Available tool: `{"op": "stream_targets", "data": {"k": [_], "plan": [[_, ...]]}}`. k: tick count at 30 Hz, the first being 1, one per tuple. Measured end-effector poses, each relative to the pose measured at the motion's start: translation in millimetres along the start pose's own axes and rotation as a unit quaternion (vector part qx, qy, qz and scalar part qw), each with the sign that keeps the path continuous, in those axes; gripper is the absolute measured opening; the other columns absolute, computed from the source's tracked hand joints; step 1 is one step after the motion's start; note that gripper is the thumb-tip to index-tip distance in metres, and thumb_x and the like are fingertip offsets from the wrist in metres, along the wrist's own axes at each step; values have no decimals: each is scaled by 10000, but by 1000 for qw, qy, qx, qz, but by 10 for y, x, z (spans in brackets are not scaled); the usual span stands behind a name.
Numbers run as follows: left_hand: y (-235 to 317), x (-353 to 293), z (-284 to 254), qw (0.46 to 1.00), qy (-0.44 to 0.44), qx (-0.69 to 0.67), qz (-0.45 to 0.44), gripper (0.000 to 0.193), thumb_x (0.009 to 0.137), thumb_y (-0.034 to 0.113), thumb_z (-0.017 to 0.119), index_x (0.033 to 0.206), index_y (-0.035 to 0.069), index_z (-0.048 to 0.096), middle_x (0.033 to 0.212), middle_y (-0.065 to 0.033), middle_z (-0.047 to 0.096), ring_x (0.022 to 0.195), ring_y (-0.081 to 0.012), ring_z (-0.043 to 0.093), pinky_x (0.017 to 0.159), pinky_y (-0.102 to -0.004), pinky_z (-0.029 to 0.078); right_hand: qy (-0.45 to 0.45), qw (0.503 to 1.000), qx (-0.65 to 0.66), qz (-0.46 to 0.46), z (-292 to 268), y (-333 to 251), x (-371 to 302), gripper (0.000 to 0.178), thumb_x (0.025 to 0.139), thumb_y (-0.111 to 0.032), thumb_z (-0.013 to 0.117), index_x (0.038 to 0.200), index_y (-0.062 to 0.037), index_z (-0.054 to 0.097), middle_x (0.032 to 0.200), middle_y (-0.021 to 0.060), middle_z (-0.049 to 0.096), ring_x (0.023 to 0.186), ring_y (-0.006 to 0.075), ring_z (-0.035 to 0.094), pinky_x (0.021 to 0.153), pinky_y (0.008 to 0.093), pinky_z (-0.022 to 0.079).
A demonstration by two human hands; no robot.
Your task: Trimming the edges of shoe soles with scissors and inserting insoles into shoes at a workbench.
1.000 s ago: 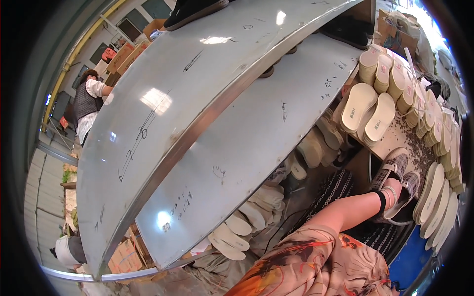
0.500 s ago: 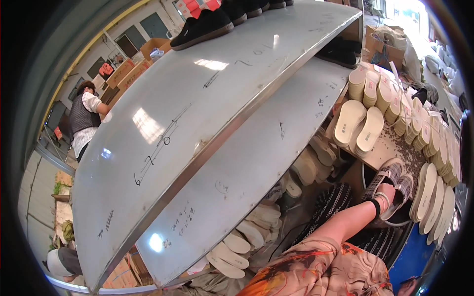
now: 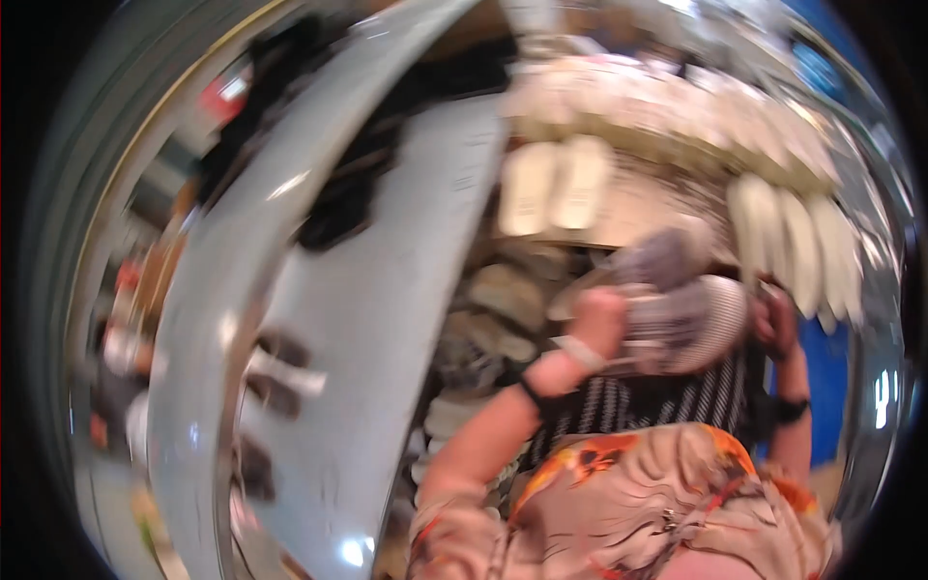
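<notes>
My left hand [image 3: 597, 324] is clamped on the shoes [image 3: 677, 324], near edge of the board [image 3: 640, 201]. Right hand [image 3: 771, 321]: near board's right corner; blurred, can't tell its grip. Insoles [image 3: 556, 186] on board's left.

Long grey two-tier shelf [image 3: 420, 222] sweeping down the frame's left, blurred black shoes [image 3: 259, 111] on its upper tier, dark shapes [image 3: 338, 193] on the lower, tan board [image 3: 646, 201] over at upper right, paired cream insoles [image 3: 532, 188] on its left side, insole stacks [image 3: 667, 111] along its far edge
</notes>
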State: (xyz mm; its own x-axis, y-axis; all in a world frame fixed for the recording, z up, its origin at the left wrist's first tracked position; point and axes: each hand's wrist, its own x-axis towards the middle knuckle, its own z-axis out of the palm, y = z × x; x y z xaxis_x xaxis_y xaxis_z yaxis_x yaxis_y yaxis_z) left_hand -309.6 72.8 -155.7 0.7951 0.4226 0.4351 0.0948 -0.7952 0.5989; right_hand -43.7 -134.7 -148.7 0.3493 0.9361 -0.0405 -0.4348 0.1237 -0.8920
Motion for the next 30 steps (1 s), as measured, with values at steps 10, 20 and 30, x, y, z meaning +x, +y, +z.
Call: {"op": "stream_targets", "data": {"k": [10, 20, 30], "plan": [[51, -67, -714, 984, -119, -85, -99, 256, 684, 146, 543, 897, 50, 647, 998, -127, 617, 993, -301, 539, 981, -428, 270, -34, 860, -500, -98, 684, -224, 12, 581, 591, -280, 763, 1079, -65, 533, 857, 98, 571, 778, 211, 577, 701, 311, 473], [-167, 290, -599, 964, -245, -102, -16, 216, 710, 104, 587, 902, 21, 637, 917, -175, 613, 851, -330, 584, 732, -335, 463, -46, 796, -600, -65, 435, -90, 38, 411, 674, -257, 710, 1004, -61, 564, 638, 111, 557, 605, 268, 583, 561, 337, 453], [-310, 359, -557, 967, -227, -65, -99, 192, 702, 101, 603, 875, 29, 644, 841, -167, 617, 783, -329, 585, 683, -341, 460, -50, 842, -536, -38, 564, -124, -188, 543, 621, -324, 750, 1057, -69, 550, 823, 81, 585, 719, 228, 586, 621, 298, 471]]}}
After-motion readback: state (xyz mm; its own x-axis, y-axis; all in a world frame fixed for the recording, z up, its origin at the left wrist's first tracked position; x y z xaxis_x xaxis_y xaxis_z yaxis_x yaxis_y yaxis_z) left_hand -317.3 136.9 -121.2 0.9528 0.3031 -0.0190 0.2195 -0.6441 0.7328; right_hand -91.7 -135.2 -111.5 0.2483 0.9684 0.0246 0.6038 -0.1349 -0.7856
